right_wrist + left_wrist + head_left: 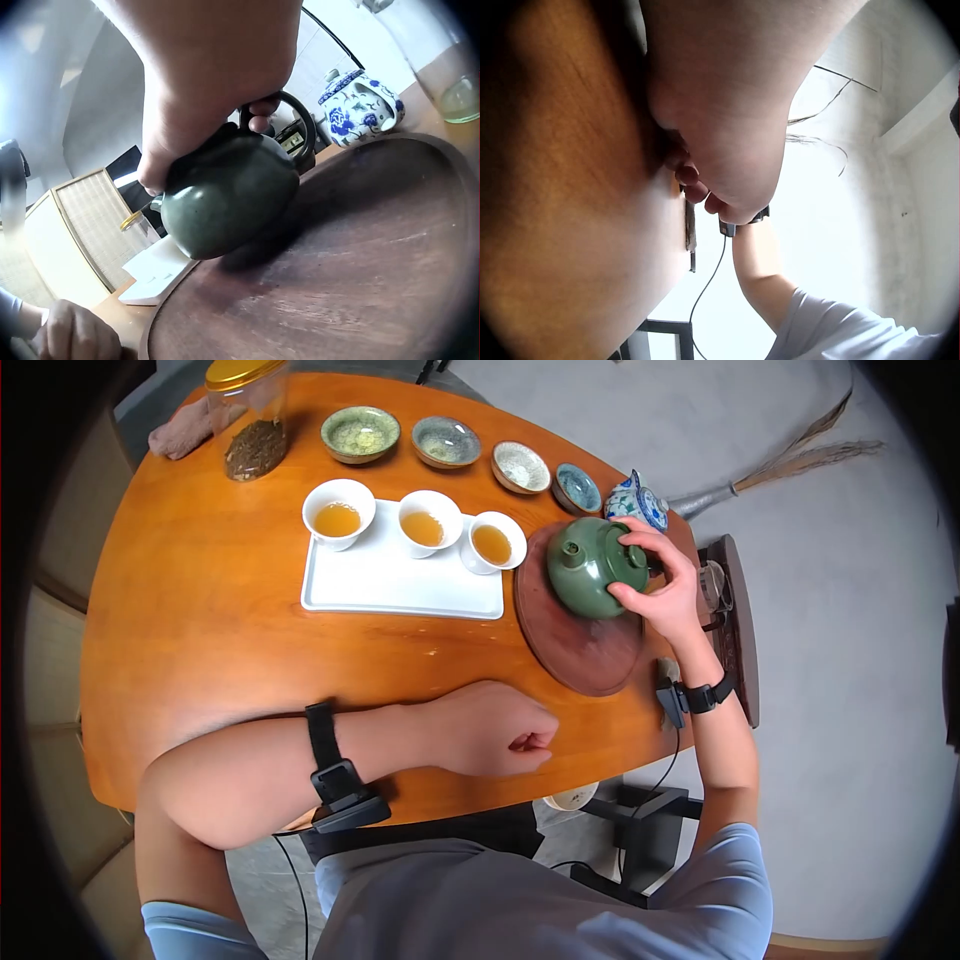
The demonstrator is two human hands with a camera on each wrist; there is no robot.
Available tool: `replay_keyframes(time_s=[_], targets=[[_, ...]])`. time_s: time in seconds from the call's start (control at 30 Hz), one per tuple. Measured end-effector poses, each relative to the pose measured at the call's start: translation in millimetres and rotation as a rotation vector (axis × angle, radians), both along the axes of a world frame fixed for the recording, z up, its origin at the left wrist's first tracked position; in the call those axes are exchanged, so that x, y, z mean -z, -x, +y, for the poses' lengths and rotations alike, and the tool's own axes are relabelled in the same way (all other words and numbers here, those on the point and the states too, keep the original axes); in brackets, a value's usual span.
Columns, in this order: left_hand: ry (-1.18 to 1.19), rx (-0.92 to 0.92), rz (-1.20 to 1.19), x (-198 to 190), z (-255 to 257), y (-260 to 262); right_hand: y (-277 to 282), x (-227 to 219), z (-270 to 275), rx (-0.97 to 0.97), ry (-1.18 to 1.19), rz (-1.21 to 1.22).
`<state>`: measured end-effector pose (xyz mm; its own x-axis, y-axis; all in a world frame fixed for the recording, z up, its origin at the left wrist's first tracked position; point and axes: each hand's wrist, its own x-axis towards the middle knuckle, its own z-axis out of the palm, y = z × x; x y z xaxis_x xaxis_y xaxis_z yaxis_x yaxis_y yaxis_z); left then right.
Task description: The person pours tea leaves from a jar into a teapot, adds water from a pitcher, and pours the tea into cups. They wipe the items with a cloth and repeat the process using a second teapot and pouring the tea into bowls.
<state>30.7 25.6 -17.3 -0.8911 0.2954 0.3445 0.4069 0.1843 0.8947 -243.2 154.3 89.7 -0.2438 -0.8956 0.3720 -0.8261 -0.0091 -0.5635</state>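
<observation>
My right hand (665, 575) grips a dark green teapot (575, 585) at its top and handle, the thumb pressed near the lid. In the right wrist view the teapot (229, 206) leans over a round brown wooden tray (360, 255), with its shadow falling across the wood. The spout faces left, towards three white cups of amber tea, among them the nearest cup (495, 550). They stand at a white rectangular tray (400, 588). My left hand (490, 730) rests near the table's front edge, fingers curled into a fist around nothing.
Several small glazed bowls, such as a green bowl (360, 435), line the far side of the table. A gold-lidded jar of dark leaves (255, 445) stands far left. Beyond the teapot sits a blue-and-white porcelain pot (640, 505). A glass vessel (450, 82) is nearby.
</observation>
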Motion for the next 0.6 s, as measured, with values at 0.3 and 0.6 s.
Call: replay_keyframes(time_s=[0.3, 0.6], targets=[[0.008, 0.001, -0.037, -3.5, -0.8, -0.3, 9.1, 13.9, -6.8, -0.150, 0.014, 0.011], [0.005, 0.005, -0.070, -11.4, -1.8, 0.3, -4.3, -5.6, 10.7, 0.011, -0.229, 0.356]])
